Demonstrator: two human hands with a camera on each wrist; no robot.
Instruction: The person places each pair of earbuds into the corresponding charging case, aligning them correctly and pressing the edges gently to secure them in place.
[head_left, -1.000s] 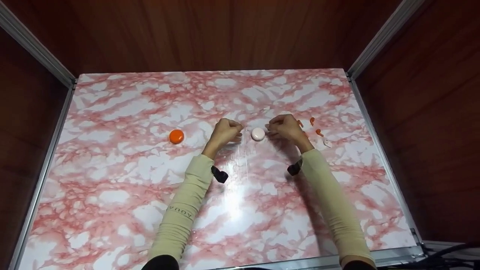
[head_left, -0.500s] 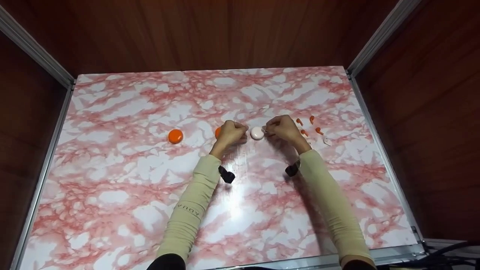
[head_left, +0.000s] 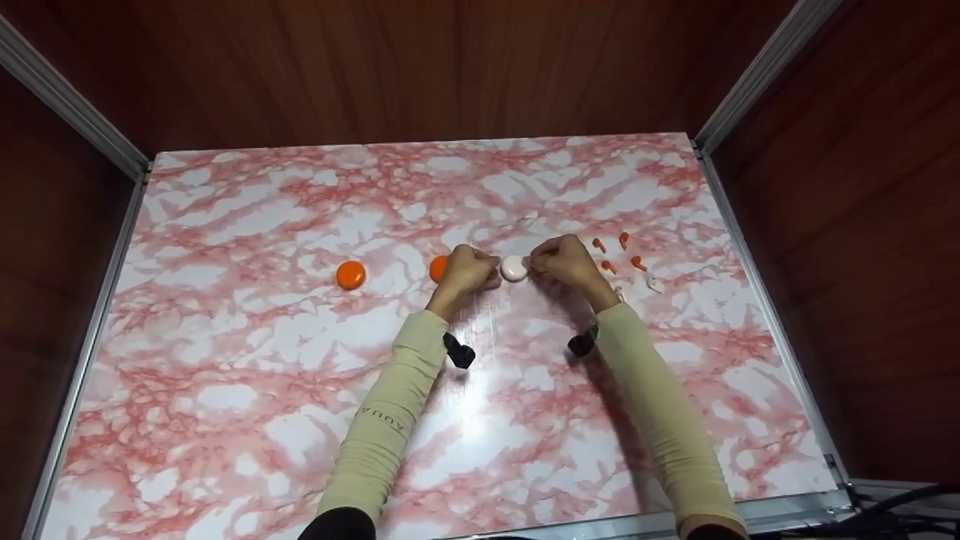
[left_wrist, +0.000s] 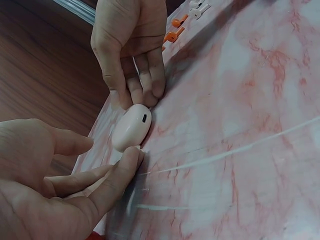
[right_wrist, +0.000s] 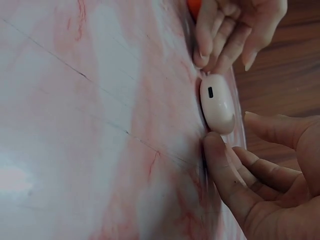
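Marbled pink-white tabletop (head_left: 262,360) is spreading between dark wooden walls (head_left: 412,67). White case (head_left: 514,268) is lying near its middle, between both hands. Left hand (head_left: 468,272) is touching one end, right hand (head_left: 568,262) the other, fingers extending straight, thumbs standing clear of it. Orange case (head_left: 350,275) is sitting well left, second orange case (head_left: 437,268) partly behind left hand; orange earbuds (head_left: 637,262) and white earbuds (head_left: 654,284) are lying right of right hand.
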